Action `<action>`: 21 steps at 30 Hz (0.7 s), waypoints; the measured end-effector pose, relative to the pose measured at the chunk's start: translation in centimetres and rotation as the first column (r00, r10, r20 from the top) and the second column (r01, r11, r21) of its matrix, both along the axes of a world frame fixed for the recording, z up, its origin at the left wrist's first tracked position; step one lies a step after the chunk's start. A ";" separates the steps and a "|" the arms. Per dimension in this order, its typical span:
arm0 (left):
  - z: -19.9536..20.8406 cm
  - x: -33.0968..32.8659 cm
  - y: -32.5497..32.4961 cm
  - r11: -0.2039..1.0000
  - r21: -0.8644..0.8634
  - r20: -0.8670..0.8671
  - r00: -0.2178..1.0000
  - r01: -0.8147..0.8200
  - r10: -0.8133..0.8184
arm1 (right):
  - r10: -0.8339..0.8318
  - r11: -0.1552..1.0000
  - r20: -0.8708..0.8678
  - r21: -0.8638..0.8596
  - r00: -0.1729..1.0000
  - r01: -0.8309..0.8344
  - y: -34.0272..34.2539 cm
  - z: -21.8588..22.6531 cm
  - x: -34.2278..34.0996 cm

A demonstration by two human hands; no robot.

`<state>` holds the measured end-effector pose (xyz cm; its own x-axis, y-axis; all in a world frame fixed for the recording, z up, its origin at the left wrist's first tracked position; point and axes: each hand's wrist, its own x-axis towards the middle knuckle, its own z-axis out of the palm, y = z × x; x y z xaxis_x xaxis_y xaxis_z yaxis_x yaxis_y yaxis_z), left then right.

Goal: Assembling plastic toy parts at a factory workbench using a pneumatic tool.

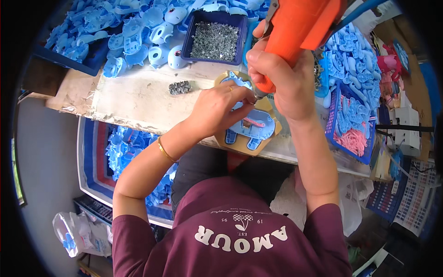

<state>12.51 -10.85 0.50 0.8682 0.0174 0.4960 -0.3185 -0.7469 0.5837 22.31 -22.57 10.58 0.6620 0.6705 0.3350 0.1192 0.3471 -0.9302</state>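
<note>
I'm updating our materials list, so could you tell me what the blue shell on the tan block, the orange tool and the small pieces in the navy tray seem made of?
Blue shell: probably satin moulded plastic, given its even colour and smooth rim.
Orange tool: likely smooth plastic casing, being solidly coloured.
Small pieces: seemingly bright metal, from their silvery glints; exact metal unclear.

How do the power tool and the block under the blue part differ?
Colour: the tool is orange, the block tan.
Pose: the tool slants in the right hand; the block lies flat on the table.
Shape: the tool is rounded, the block angular.
Both are at the blue part: the block beneath, the tool's tip over it.
</note>
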 end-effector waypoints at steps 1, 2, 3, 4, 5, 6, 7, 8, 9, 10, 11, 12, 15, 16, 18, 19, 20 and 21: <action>-0.1 -0.1 -0.2 0.998 -0.053 -0.011 1.000 0.017 -0.017 | -0.017 1.000 0.008 0.017 1.000 0.016 -0.1 -0.1 -0.1; -0.1 -0.2 -0.3 0.998 -0.055 -0.013 1.000 0.018 -0.018 | -0.033 0.999 0.016 0.036 0.999 0.032 -0.1 -0.2 -0.2; -0.1 -0.3 -0.3 0.995 -0.100 -0.047 0.998 0.031 -0.036 | -0.034 0.999 0.013 0.035 0.999 0.033 -0.2 -0.2 -0.2; 0.0 -0.3 -0.4 0.989 -0.144 -0.079 0.995 0.043 -0.055 | -0.038 0.999 0.026 0.023 0.999 0.037 -0.3 -0.1 -0.2; -0.1 -0.4 -0.5 0.988 -0.145 -0.081 0.995 0.045 -0.057 | -0.042 0.999 0.039 0.011 0.998 0.042 -0.5 0.0 -0.3; -0.1 -0.5 -0.5 0.961 -0.267 -0.138 0.983 0.077 -0.117 | -0.045 0.999 0.037 0.011 0.998 0.044 -0.6 0.0 -0.4; -0.1 -0.6 -0.6 0.917 -0.385 -0.187 0.965 0.099 -0.182 | -0.039 0.999 0.022 0.006 0.999 0.039 -0.8 0.0 -0.5; 0.0 -0.8 -0.8 0.918 -0.384 -0.188 0.965 0.099 -0.183 | -0.032 0.999 0.007 0.003 0.999 0.032 -0.9 0.1 -0.6; 0.1 -1.0 -1.0 0.855 -0.511 -0.259 0.933 0.087 -0.250 | -0.032 0.999 0.006 0.004 0.999 0.032 -1.1 0.2 -0.7; 0.2 -1.2 -1.1 0.777 -0.626 -0.317 0.891 0.061 -0.325 | -0.033 0.999 0.002 -0.007 0.999 0.033 -1.3 0.4 -0.9; 0.2 -1.2 -1.1 0.776 -0.628 -0.318 0.890 0.060 -0.327 | -0.035 0.999 -0.004 -0.021 0.999 0.035 -1.6 0.5 -1.1; 0.2 -1.2 -1.1 0.747 -0.661 -0.327 0.868 0.071 -0.373 | -0.036 0.999 -0.007 -0.024 0.999 0.036 -1.7 0.5 -1.2; 0.7 -1.3 -1.3 0.716 -0.694 -0.351 0.830 0.080 -0.433 | -0.029 1.000 -0.003 -0.013 1.000 0.029 -2.2 0.5 -1.4; 0.8 -1.3 -1.5 0.717 -0.693 -0.369 0.816 0.079 -0.446 | -0.018 1.000 0.005 -0.015 1.000 0.018 -2.4 0.4 -1.4; 0.6 -1.3 -1.5 0.700 -0.706 -0.343 0.812 0.109 -0.473 | -0.008 1.000 0.012 -0.019 1.000 0.008 -2.6 0.4 -1.4; 0.5 -1.3 -1.5 0.683 -0.718 -0.318 0.807 0.138 -0.497 | 0.001 0.999 0.012 -0.032 1.000 -0.001 -2.7 0.5 -1.4; 0.6 -1.3 -1.5 0.681 -0.720 -0.318 0.806 0.138 -0.499 | 0.009 0.999 0.011 -0.045 1.000 -0.008 -2.8 0.5 -1.4; 0.7 -1.3 -1.3 0.743 -0.649 -0.341 0.810 0.165 -0.477 | 0.008 0.999 0.008 -0.048 1.000 -0.007 -2.9 0.2 -1.4</action>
<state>11.20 -12.17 1.19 0.9853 -0.1683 0.0304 -0.0526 -0.1291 0.9902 20.95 -25.46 10.82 0.6541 0.6908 0.3082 0.1249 0.3032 -0.9447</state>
